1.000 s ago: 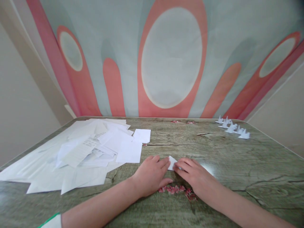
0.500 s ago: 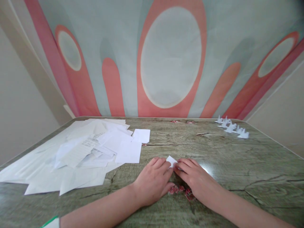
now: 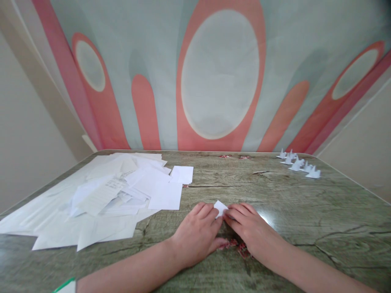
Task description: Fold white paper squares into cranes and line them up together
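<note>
Between my hands lies a small folded piece of white paper (image 3: 220, 207), one pointed corner showing away from me. My left hand (image 3: 198, 230) has its curled fingers on the paper's left side, its thumb stretched toward me on the table. On the right side, the fingertips of my right hand (image 3: 247, 224) pinch the paper's edge. The lower part of the paper is hidden behind my fingers. Both hands rest on the wood-patterned table (image 3: 232, 272).
A broad heap of loose white sheets (image 3: 104, 228) covers the table's left. Beside it lie square white papers (image 3: 182, 174). Several folded white paper figures (image 3: 297, 164) stand at the back right. A patterned cloth or panel (image 3: 165, 101) rises behind the table.
My left thumb has shifted slightly to the right and away from the other fingers. The paper and my right hand stay almost where they were.
</note>
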A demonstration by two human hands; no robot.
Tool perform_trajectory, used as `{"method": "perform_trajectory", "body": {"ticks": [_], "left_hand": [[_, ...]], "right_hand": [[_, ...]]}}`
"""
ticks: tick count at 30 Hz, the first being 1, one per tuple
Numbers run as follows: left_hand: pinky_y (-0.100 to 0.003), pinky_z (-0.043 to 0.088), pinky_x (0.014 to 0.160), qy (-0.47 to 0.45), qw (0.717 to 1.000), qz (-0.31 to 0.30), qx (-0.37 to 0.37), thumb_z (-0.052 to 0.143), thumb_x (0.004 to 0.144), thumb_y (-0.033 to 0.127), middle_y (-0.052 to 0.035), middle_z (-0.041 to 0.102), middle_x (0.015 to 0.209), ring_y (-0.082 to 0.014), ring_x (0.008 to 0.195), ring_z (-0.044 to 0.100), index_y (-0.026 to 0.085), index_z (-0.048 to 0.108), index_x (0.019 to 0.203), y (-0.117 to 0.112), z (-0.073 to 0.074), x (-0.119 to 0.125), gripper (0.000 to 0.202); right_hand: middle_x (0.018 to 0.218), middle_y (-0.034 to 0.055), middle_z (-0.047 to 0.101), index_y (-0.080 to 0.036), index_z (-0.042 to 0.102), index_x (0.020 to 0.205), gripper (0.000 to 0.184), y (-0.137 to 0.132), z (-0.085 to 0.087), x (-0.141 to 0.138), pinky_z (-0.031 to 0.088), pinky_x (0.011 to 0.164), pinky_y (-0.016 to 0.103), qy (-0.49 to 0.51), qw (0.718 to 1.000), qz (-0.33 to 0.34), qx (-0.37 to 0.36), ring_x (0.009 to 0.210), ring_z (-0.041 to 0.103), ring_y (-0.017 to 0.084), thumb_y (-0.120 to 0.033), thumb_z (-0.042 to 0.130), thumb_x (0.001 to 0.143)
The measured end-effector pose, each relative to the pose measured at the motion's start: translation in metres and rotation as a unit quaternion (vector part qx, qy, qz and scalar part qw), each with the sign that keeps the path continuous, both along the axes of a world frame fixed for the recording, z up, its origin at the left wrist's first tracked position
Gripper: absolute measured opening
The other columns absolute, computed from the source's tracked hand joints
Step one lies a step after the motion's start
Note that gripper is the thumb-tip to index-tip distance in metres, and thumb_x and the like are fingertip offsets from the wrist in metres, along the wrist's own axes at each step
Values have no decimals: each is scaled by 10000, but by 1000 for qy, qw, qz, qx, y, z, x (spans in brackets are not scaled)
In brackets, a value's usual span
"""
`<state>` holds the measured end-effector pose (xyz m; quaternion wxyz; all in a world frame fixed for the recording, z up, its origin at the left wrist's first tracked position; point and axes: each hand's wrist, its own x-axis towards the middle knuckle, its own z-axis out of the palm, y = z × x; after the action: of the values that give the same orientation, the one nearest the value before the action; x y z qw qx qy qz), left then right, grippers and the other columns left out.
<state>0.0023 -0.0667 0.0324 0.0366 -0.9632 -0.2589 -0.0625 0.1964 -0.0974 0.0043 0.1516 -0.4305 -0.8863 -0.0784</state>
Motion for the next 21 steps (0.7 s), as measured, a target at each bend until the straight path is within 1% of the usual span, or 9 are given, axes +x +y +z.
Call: {"method": "perform_trajectory", "body": {"ticks": [3, 7, 11, 16, 21], "left_hand": [[-397, 291, 968, -5, 1000, 5, 0, 500, 828, 518, -85, 565, 1042, -260, 1078, 442, 141, 532, 1123, -1, 1, 1, 480], [-400, 316, 942, -7, 1000, 25, -10, 503, 829, 507, -83, 572, 989, -260, 1056, 447, 143, 598, 1012, -1, 6, -1, 418], [-406, 307, 948, -6, 999, 48, -9, 526, 824, 479, -81, 569, 991, -263, 1059, 435, 154, 638, 934, -1, 12, -6, 360], [-398, 307, 947, 13, 998, 68, -4, 571, 791, 480, -81, 581, 966, -265, 1057, 428, 148, 668, 883, 0, 14, -11, 357], [-390, 315, 933, 47, 996, 71, 17, 603, 763, 486, -87, 600, 921, -267, 1035, 441, 134, 684, 862, 0, 17, -13, 374]], "right_hand": [[990, 88, 626, -134, 630, 1007, 192, 0, -2, 0, 376, 892, 374, -4, 1000, 1, 10, 979, 496, 217, -177, 534, 846], [999, 83, 627, -138, 626, 1019, 203, 1, -5, 1, 367, 907, 387, -8, 1000, 3, 14, 986, 495, 224, -180, 553, 835], [1009, 81, 627, -137, 625, 1016, 200, 1, -5, 1, 375, 897, 384, -3, 1000, 2, 7, 989, 496, 222, -164, 552, 833], [1011, 79, 625, -141, 621, 1013, 195, 1, -4, 1, 382, 896, 379, 2, 1000, 3, 18, 994, 499, 207, -135, 538, 836], [1004, 88, 625, -133, 622, 996, 188, 1, -4, 1, 383, 896, 394, -7, 999, 9, 30, 985, 503, 213, -114, 523, 837]]}}
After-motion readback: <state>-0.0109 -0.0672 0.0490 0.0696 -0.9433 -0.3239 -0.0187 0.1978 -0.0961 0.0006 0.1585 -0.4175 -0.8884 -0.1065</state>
